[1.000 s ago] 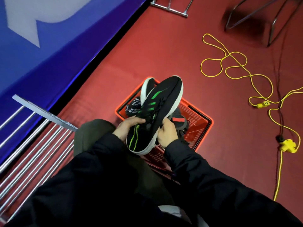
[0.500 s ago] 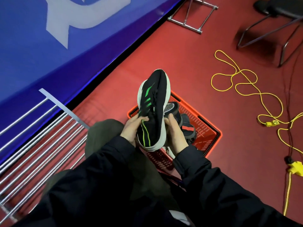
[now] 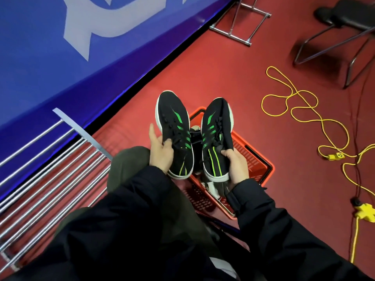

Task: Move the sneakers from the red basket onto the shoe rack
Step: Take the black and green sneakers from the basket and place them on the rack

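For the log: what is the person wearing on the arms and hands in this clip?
Both arms are covered by long black sleeves of a padded-looking jacket, the left sleeve and the right sleeve each ending in a plain cuff at the wrist. The left hand and the right hand are bare: no gloves, and no rings or watch that I can make out. No logos or markings show on the sleeves.

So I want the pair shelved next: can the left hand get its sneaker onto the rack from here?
Probably yes. The left hand grips its sneaker above the floor, and the rack lies just to its left with bare bars showing and only the knee close by.
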